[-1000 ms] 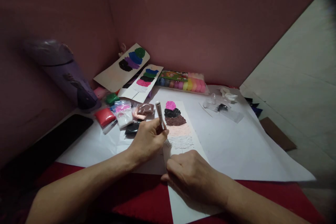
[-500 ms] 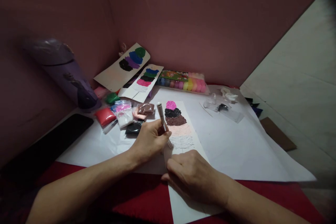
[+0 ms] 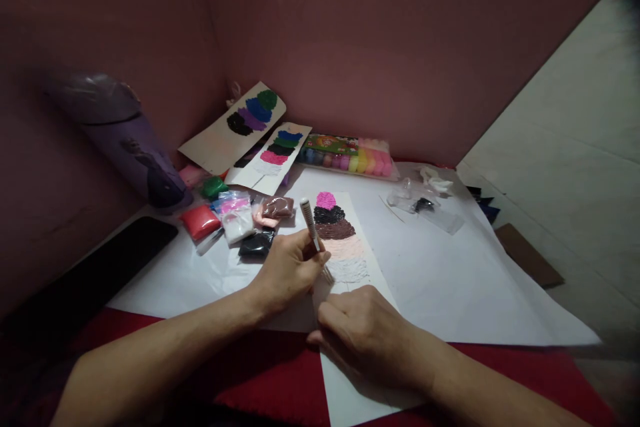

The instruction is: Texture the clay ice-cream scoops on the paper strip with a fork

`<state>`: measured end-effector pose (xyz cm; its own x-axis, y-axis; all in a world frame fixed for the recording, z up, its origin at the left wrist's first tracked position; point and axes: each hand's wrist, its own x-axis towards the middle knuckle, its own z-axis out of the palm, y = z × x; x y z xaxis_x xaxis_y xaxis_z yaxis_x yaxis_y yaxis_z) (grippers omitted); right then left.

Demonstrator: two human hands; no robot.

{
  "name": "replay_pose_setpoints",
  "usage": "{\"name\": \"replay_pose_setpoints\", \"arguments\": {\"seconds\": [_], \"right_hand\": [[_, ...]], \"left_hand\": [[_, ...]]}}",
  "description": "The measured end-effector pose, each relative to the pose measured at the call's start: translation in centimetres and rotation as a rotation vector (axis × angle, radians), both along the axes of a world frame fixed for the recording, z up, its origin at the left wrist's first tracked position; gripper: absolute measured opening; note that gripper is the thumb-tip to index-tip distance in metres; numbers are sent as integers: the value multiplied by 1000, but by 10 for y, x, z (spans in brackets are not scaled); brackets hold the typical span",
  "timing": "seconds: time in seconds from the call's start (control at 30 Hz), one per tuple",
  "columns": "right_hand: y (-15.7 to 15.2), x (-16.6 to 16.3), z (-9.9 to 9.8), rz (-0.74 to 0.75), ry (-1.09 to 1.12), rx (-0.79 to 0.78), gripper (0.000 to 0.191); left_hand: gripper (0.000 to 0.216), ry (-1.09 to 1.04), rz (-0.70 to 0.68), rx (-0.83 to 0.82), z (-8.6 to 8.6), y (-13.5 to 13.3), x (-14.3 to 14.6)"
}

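My left hand (image 3: 291, 268), fingers closed, holds the tool (image 3: 309, 219), tip at the card (image 3: 343, 250). My right hand (image 3: 367, 337) curls over it; I cannot tell its grip. The card crosses the front edge of the paper (image 3: 475, 273), which extends right. The pack (image 3: 345, 155) bears illegible print; bags (image 3: 237, 223) hold coloured lumps (image 3: 200, 222).

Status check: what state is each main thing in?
Left hand: closed around white tool.
White tool: tilted, tip by white band.
Right hand: resting on front card.
Front card: lying flat, partly covered with colour.
Rear card: curled.
Red packet: filled.
Clear wrapper: crumpled.
Purple bottle: upright, lid on.
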<state>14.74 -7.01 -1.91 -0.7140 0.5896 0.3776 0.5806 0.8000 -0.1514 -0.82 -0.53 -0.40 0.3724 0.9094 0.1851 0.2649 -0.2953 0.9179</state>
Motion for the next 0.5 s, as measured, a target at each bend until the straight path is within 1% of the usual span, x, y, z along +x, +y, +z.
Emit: {"name": "replay_pose_setpoints", "arguments": {"seconds": [0.1,0.23,0.4,0.5], "right_hand": [[-1,0,1,-9,0,-1,27],[-1,0,2,-9,-10,-10,28],[0,0,1,-3,-6,-10,27],[0,0,0,-9,-7,-2,26]], "left_hand": [[12,32,22,27,2,1,-1],[12,55,15,84,3,3,-5],[12,75,100,178,7,6,-10],[13,123,115,227,11,8,-12]]}}
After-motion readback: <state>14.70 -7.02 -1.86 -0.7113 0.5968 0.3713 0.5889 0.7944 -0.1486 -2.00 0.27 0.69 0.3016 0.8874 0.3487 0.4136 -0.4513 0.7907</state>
